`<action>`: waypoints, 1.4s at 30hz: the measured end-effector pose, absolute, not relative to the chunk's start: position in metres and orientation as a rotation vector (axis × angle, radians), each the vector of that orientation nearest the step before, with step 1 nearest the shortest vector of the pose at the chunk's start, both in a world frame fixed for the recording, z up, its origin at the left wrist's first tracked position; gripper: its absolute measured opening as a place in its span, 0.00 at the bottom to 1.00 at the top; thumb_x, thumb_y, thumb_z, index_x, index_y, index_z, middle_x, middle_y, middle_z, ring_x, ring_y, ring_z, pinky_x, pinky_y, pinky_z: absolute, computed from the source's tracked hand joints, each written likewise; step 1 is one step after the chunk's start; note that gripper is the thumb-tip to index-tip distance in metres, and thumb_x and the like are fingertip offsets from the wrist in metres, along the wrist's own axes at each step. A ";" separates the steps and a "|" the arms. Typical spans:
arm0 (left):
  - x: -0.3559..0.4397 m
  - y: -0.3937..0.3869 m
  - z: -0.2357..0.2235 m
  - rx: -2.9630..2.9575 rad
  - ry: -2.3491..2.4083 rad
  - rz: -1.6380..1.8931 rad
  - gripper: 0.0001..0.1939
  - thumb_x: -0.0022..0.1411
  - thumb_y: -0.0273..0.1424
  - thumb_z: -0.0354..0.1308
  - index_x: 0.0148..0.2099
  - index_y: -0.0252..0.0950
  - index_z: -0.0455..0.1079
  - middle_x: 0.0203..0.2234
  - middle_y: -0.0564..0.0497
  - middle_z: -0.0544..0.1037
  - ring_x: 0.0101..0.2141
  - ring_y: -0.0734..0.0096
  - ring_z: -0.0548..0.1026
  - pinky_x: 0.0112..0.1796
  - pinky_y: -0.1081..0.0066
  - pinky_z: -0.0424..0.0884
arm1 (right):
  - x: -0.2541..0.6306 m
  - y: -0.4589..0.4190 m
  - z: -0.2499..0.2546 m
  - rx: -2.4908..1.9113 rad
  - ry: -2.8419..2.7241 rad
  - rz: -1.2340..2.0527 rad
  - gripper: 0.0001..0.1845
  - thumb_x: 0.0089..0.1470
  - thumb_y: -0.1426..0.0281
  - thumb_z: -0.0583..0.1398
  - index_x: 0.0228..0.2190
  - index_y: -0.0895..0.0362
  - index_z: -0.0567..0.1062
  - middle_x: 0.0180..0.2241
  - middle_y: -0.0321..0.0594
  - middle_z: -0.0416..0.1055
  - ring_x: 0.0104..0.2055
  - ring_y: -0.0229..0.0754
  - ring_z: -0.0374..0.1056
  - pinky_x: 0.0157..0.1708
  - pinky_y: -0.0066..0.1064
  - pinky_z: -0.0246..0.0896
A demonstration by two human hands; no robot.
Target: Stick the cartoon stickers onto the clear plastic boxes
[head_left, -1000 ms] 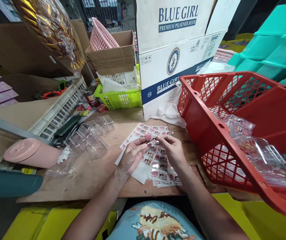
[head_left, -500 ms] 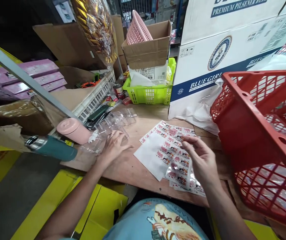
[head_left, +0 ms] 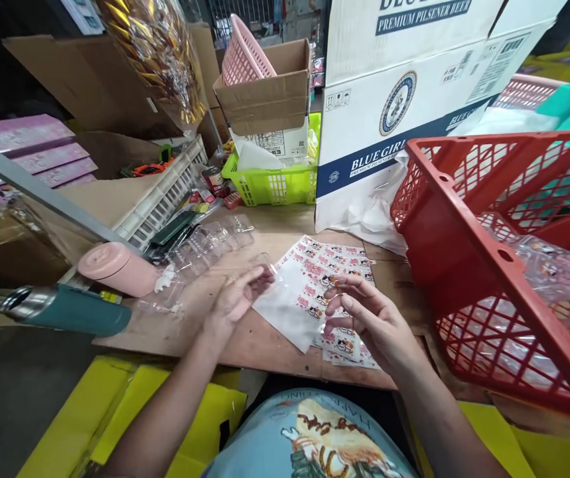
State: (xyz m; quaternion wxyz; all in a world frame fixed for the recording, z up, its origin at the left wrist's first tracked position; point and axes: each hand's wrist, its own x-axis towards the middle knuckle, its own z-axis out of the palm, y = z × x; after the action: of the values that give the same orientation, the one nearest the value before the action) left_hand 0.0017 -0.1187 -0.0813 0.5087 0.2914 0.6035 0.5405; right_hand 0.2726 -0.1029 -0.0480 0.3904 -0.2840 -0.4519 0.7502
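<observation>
My left hand (head_left: 239, 292) is raised over the table, its thumb and fingers closed on a small clear plastic box (head_left: 267, 264). Facing it, my right hand (head_left: 369, 318) hovers above the sticker sheets (head_left: 309, 267) with curled fingers. Something thin and see-through may be at its fingertips, but I cannot make it out. The sheets carry rows of cat pictures and pink lettering, and their left part is bare white backing (head_left: 277, 309). Several more clear plastic boxes (head_left: 210, 245) stand in a row to the left of the sheets.
A red basket (head_left: 427, 265) with clear packages stands at right. Behind are a white carton (head_left: 354, 126) and a lime-green basket (head_left: 269, 186). At left lie a pink cup (head_left: 115, 267) and a teal flask (head_left: 80, 311) near the table edge.
My left hand has lifted from the row of clear boxes with one box and moved right, towards my right hand. My right hand's fingers have curled. The view has shifted right.
</observation>
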 end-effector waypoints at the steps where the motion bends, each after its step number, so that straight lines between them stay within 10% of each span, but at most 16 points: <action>1: 0.016 -0.121 -0.083 0.555 1.251 1.351 0.12 0.54 0.30 0.64 0.41 0.31 0.77 0.35 0.45 0.83 0.35 0.71 0.80 0.40 0.73 0.75 | 0.273 -0.104 -0.045 -0.697 -1.148 1.934 0.15 0.58 0.65 0.63 0.47 0.52 0.71 0.41 0.41 0.70 0.35 0.40 0.69 0.32 0.35 0.74; 42: 0.110 -0.131 -0.079 0.517 0.861 1.478 0.09 0.56 0.26 0.65 0.41 0.36 0.79 0.42 0.48 0.82 0.45 0.64 0.79 0.53 0.63 0.71 | 0.269 -0.110 -0.061 -0.766 -0.961 2.207 0.28 0.57 0.59 0.63 0.55 0.51 0.60 0.27 0.34 0.71 0.18 0.34 0.66 0.17 0.30 0.72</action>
State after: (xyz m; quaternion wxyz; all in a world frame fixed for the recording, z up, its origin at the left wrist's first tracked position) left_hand 0.1101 -0.1308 -0.0785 0.6268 0.2253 0.3755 0.6445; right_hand 0.2688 -0.1103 -0.0609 0.3029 -0.2892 -0.3627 0.8325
